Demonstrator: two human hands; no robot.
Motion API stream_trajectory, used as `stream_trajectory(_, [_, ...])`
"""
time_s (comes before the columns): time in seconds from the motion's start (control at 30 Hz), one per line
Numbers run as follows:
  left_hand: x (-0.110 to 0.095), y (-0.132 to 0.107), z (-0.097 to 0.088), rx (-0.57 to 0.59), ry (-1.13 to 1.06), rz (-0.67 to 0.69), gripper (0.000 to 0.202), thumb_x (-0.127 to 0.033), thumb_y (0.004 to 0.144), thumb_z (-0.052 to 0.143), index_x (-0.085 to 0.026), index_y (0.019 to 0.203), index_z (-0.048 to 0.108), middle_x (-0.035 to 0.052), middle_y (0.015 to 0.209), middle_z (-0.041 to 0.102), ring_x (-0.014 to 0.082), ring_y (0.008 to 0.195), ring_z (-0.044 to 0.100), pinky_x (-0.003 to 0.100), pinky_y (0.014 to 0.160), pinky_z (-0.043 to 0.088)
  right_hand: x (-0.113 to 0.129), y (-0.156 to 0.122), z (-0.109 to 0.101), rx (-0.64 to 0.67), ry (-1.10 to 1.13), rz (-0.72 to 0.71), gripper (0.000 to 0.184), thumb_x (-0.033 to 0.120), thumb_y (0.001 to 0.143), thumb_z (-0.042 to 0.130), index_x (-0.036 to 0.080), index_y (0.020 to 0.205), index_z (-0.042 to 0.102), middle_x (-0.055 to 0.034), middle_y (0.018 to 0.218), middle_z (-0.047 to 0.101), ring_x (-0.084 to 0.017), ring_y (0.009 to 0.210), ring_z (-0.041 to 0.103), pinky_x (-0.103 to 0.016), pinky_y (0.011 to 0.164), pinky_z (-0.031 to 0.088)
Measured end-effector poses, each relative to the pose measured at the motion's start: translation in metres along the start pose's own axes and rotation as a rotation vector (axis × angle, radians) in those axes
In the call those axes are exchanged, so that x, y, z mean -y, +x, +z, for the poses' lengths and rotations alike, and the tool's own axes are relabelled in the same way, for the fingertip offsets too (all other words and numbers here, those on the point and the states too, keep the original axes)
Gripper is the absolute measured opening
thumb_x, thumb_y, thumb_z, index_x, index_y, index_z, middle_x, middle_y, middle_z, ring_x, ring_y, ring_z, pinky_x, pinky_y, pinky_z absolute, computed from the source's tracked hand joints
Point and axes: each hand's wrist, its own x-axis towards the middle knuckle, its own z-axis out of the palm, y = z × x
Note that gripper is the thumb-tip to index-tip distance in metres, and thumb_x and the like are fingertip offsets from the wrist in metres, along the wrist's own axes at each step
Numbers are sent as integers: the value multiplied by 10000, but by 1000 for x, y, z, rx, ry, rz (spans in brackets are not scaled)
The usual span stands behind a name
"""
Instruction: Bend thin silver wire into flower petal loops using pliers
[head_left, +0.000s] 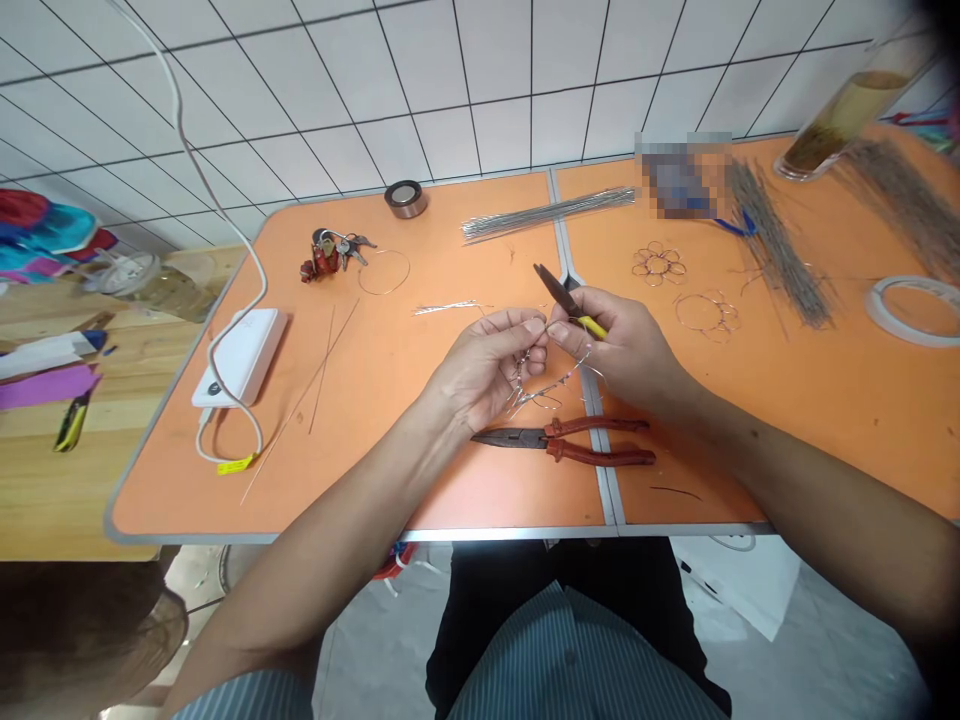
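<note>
"What's pinched at the fingertips?"

"A thin silvery wire figure (555, 384), bent into small open loops, with loose ends poking out on its right."

"How does it sit?"

"Its top is between the left hand (501, 358) and the right hand (619, 340); the rest hangs below. Whether it touches the orange bench (510, 495), I can't tell."

"Anything else?"

"A dark metal hand tool with yellow grips (556, 290), in the right hand, nose pointing forward and left."

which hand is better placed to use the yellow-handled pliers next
Likely the right hand: it holds the yellow-handled pliers, while the left hand pinches the bent wire.
</note>
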Motion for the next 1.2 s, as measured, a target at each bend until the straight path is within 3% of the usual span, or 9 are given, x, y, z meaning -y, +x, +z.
stream_trajectory(0.23, [-4,-1,1,-12,-19,-33,79,-128,953,742,-120,877,723,25,751,736,86,595,682,194,619,568,-1,4,-3,41,117,56,385,577,899,831,213,911,707,-8,851,676,-184,784,569,-328,738,435])
stream_trajectory(0.43, [-6,0,-1,-1,0,-31,82,-141,929,741,-124,854,713,29,777,724,97,609,677,215,613,566,-3,3,-4,74,117,22,358,558,944,800,212,925,711,2,829,660,-176,767,554,-325,738,425])
stream_trajectory(0.6, [-5,0,-2,46,-2,-70,66,-91,925,708,-114,864,698,29,735,696,92,577,647,210,591,553,-2,1,-5,56,189,100,406,597,895,860,222,937,710,24,768,613,-157,695,511,-318,670,408])
stream_trajectory(0.77, [-7,1,-1,14,-80,-177,150,19,916,614,-100,960,693,27,718,686,90,559,658,179,559,539,-1,0,-4,-2,232,139,341,521,870,893,235,969,734,13,837,656,-155,719,549,-323,690,457])
stream_trajectory(0.9, [-10,1,0,2,-118,-224,201,56,902,582,-98,955,699,27,705,685,80,543,654,162,552,532,2,-1,-1,-44,232,95,241,387,837,898,239,947,743,-9,953,716,-182,858,640,-341,798,526])
stream_trajectory(1.03, [-7,0,0,22,-84,-215,136,-3,935,637,-99,981,722,44,742,713,98,584,678,204,620,575,7,-1,1,-117,216,108,208,341,817,864,241,941,730,-18,966,730,-214,932,682,-380,877,571])
stream_trajectory(1.2, [1,1,-2,30,39,-111,70,-160,954,762,-119,1002,731,92,940,791,170,759,778,311,765,642,9,0,-2,-162,145,129,163,294,811,810,237,933,718,-21,957,750,-216,913,690,-381,856,579])
